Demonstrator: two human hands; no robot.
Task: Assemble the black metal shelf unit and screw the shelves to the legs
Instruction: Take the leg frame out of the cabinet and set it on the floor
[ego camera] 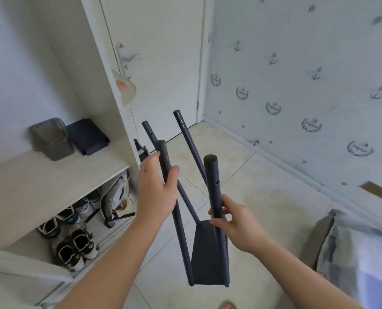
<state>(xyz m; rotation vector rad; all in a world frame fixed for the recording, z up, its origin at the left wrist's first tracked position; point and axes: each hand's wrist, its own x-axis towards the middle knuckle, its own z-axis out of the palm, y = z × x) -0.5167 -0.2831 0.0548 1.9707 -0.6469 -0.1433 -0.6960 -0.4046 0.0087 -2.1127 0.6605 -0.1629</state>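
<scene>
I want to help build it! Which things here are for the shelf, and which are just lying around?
For the job: black shelf, four black legs, left hand and right hand, each gripping one leg.
Just lying about: grey bin, shoes, bag, door handle.

A home entryway: shoes (74,246) crowd the bottom of a white cabinet (52,186) beside a white door (163,63), with anchor-print wallpaper (297,74) and floor tiles (263,208).
</scene>
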